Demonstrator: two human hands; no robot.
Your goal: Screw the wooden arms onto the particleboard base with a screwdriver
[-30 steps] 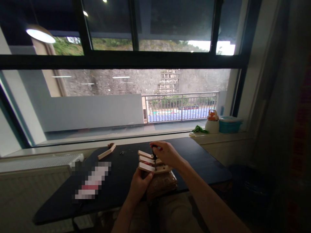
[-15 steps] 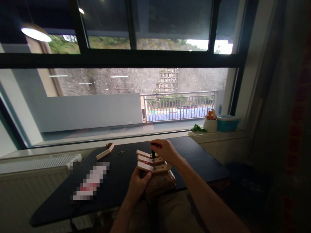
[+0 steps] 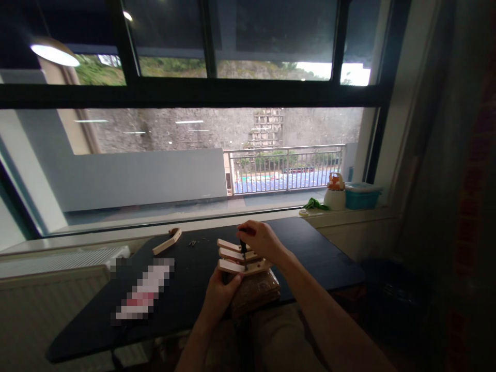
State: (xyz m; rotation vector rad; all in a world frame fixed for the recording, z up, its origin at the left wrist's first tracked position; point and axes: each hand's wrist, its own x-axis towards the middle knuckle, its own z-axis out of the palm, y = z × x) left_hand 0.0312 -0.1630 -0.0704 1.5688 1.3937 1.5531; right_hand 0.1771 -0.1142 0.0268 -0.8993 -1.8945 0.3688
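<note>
A dark-handled screwdriver (image 3: 243, 246) stands upright in my right hand (image 3: 263, 240), its fingers pinched round the top of the handle. The screwdriver's tip meets the bend of the nearest angled wooden piece (image 3: 231, 266). My left hand (image 3: 221, 293) grips that piece's near side between thumb and fingers. Two similar wooden pieces (image 3: 228, 253) lie parallel just behind it, partly covered by my right hand and the screwdriver. Beneath them is a brown package in clear, shiny wrapping (image 3: 256, 293). Whether a screw sits under the tip is too small to tell.
On the black table (image 3: 186, 305) another angled wooden piece (image 3: 166, 244) lies at the back left, with several small screws (image 3: 191, 243) beside it. A blurred-out white and red item (image 3: 147, 289) lies left. A teal box (image 3: 362, 196) and a white bottle (image 3: 335, 199) stand on the sill.
My right hand and the screwdriver have shifted very slightly, with the tip still at the nearest piece. My left hand keeps its grip. The view has moved a little.
</note>
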